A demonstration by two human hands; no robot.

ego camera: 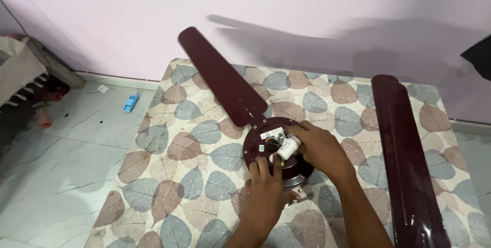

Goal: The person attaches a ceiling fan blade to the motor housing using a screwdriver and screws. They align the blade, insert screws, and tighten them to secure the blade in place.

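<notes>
A dark maroon ceiling fan lies on a leaf-patterned cloth (194, 176) over a table. Its round motor hub (255, 148) faces up, with one blade (222, 76) still attached and pointing to the far left. My right hand (319, 148) grips a white cylindrical capacitor (287, 148) on top of the hub. My left hand (266, 189) rests on the hub's near edge, its fingertips touching the capacitor's lower end. Small wires and a label show beside the capacitor.
A loose maroon blade (406, 161) lies along the table's right side. The pale pink wall (286, 2) stands right behind. On the marble floor at left are a small blue object (131, 103), a red bottle (45, 117) and a fringed cloth (18, 69).
</notes>
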